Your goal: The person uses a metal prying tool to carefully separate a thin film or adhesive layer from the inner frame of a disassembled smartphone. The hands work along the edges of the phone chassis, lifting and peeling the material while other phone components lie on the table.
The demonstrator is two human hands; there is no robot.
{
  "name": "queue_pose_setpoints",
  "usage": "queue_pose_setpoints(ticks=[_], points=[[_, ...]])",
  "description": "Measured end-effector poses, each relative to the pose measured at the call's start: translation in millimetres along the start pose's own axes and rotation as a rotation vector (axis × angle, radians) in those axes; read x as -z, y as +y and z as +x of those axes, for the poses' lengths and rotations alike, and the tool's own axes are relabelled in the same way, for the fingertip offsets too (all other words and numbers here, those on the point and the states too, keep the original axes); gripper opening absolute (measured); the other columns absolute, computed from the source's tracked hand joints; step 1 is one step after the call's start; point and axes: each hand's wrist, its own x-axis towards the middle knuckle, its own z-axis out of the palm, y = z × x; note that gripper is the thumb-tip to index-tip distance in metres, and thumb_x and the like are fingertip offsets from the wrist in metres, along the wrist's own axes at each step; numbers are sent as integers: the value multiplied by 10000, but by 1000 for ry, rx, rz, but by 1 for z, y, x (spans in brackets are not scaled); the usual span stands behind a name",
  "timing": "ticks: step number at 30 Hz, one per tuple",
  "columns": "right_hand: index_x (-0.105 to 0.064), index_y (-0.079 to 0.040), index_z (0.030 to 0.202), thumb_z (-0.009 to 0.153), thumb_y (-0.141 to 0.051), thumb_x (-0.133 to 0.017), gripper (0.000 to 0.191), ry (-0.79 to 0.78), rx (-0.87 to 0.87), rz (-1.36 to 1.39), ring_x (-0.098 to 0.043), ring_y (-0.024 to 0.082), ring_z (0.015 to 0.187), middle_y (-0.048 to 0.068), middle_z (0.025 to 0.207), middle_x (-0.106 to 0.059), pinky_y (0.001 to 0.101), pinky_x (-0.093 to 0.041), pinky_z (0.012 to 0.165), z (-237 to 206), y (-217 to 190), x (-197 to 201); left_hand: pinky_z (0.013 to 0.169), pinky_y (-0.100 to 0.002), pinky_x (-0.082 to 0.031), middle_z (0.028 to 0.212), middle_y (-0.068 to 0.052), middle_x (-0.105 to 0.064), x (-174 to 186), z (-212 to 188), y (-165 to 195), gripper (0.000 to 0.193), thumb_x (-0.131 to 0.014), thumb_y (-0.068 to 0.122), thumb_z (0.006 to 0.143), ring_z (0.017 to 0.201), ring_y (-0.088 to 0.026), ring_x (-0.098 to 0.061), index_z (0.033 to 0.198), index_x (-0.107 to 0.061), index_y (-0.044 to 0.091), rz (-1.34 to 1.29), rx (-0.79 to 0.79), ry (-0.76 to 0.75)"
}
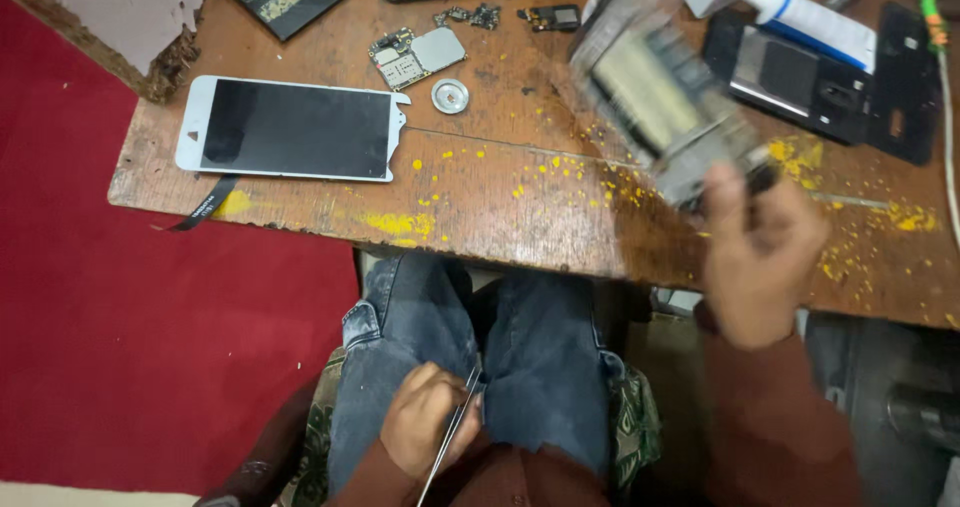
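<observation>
Over wooden table point(480, 207): right hand point(760, 257) grips blurred phone frame point(660, 97).

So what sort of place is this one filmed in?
Probably a small phone repair bench: a detached white-framed phone screen and loose circuit boards lie on the worn wooden table, while the right hand lifts an opened phone body.

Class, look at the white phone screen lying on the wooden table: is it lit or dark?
Dark. The white phone screen lies flat, its glass plain black, no picture showing.
</observation>
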Motion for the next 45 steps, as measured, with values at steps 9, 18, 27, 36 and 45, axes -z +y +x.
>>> queue_pose_setpoints(ticks=[9,18,27,36,45], points=[[-644,23,1242,1012,-117,-721,280,68,-409,290,-609,72,735,16,954,-669,205,-497,614,-7,-18,14,731,-447,-500,772,-179,-615,12,-14,14,206,-739,99,832,779,-390,-598,793,-547,34,190,137,-185],[-627,18,1284,1024,-79,-749,303,114,-255,148,-569,25,749,-9,957,-665,173,-468,630,-31,-1,9,759,-468,-507,758,-189,-617,24,-15,24,203,-740,134,814,790,-403,-605,798,-562,38,287,88,-206],[-698,-2,1152,985,92,-645,199,-35,463,-532,-725,313,1218,127,1257,-733,430,-556,1075,-74,-42,-11,750,-455,-511,760,-178,-619,19,-20,22,201,-735,136,819,775,-386,-609,787,-564,38,269,114,-235],[-688,-21,1238,677,-426,-859,713,-179,369,-716,-538,371,1376,163,1399,-629,530,-416,1176,-77,-45,-17,767,-455,-512,767,-164,-632,3,-15,14,201,-738,143,809,785,-378,-610,804,-567,38,318,61,-215],[-570,40,1375,730,-572,-838,928,-119,211,-698,-468,416,1431,192,1459,-550,538,-359,1229,-86,-34,-12,747,-440,-499,759,-150,-625,-5,-12,3,169,-732,148,808,767,-353,-610,802,-598,44,314,59,-272]])
